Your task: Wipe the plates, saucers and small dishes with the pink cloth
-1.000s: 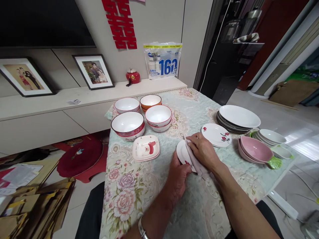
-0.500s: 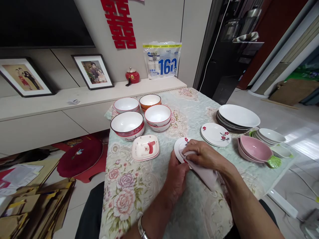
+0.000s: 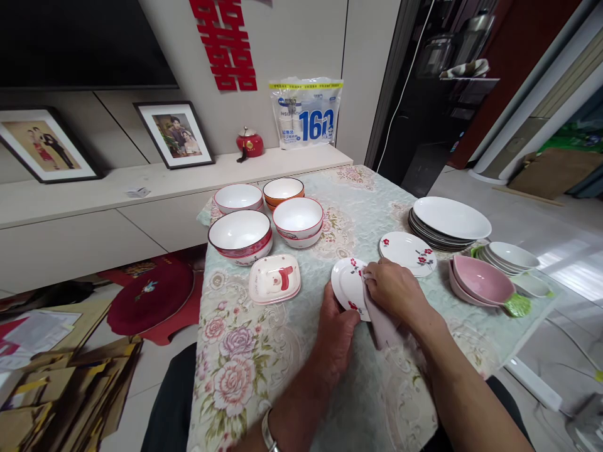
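A small white plate [image 3: 347, 284] with red flowers is held tilted over the table. My left hand [image 3: 333, 323] grips its lower left edge, thumb on top and fingers underneath. Against the plate's right side, my right hand [image 3: 398, 290] is closed on a pale pinkish cloth [image 3: 380, 319], which hangs down below the fingers. Just beyond that hand lie matching flowered plates [image 3: 405, 251], stacked. To the left of the held plate are rectangular dishes [image 3: 273, 280] with a bear in a red scarf, one on another.
Stacked bowls [image 3: 240, 233] stand at the table's back left. On the right are a pile of large plates [image 3: 452, 218], pink bowls [image 3: 483, 279] and small white bowls [image 3: 511, 256]. A floral cloth [image 3: 249, 376] covers the table. Behind it runs a low cabinet [image 3: 188, 182]; a red stool [image 3: 151, 295] is at the left.
My right hand has slid with the cloth from the plate's middle to its right edge, uncovering more of the face. My left hand keeps its hold, almost unmoved.
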Action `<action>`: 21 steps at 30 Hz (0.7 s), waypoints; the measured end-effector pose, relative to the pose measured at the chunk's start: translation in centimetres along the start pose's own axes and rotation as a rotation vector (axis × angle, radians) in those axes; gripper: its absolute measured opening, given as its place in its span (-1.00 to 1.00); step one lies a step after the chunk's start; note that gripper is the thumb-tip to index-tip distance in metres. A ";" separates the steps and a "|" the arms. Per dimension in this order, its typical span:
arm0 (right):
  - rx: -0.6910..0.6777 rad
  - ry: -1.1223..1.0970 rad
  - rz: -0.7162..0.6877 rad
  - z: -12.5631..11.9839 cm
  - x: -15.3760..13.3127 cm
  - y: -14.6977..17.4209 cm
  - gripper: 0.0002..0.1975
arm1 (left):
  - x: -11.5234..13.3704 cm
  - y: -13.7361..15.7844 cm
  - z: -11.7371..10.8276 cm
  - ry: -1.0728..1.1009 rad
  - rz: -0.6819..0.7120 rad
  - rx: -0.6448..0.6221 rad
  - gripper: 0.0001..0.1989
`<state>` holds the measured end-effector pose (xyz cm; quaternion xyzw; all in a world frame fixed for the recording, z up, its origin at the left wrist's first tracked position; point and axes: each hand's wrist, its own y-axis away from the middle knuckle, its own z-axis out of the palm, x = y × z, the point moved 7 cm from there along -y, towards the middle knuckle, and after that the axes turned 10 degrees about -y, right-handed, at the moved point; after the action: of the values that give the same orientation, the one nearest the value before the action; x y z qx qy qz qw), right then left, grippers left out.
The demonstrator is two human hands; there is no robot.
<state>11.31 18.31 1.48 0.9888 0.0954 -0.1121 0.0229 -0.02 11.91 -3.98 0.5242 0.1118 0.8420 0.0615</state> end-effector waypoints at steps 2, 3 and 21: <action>-0.065 -0.012 -0.031 0.0 -0.3 0.5 -0.79 | 0.0 -0.1 0.0 -0.001 0.000 0.001 -0.24; -0.092 -0.054 -0.071 0.0 -0.7 0.7 -0.82 | 0.0 -0.1 0.0 0.006 0.004 -0.009 -0.24; -0.068 -0.198 -0.173 0.4 -2.0 0.3 -0.86 | 0.3 0.0 0.3 0.082 -0.008 -0.018 -0.26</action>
<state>9.34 17.63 1.57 0.9596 0.1814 -0.2075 0.0562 0.15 12.05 -3.55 0.4882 0.1089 0.8635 0.0651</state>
